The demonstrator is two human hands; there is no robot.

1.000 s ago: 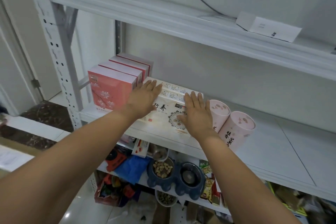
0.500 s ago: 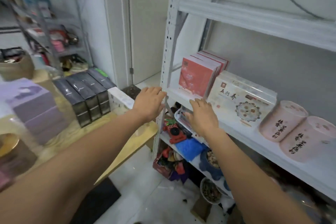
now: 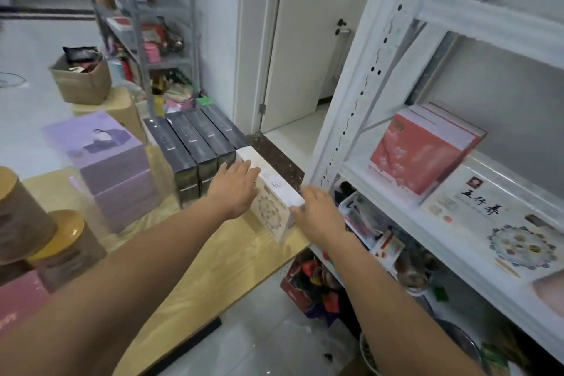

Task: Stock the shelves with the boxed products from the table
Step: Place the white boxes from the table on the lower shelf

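A white boxed product [image 3: 273, 192] with a round printed pattern stands at the right corner of the wooden table [image 3: 213, 265]. My left hand [image 3: 235, 192] lies with straight fingers against its left side and top. My right hand [image 3: 317, 214] touches its right end with relaxed fingers. On the white shelf [image 3: 406, 217] to the right stand red boxes [image 3: 421, 146] and a matching white box [image 3: 494, 220].
Several dark grey boxes [image 3: 195, 143] stand beside the white one, with stacked purple boxes [image 3: 106, 162] and brown canisters [image 3: 27, 217] further left. A lower shelf holds cluttered goods [image 3: 366, 223]. A door [image 3: 308, 33] and another rack [image 3: 146, 24] are behind.
I turned left from the shelf to the table. Both hands left the white box on the shelf and came down onto another white box at the table's corner.
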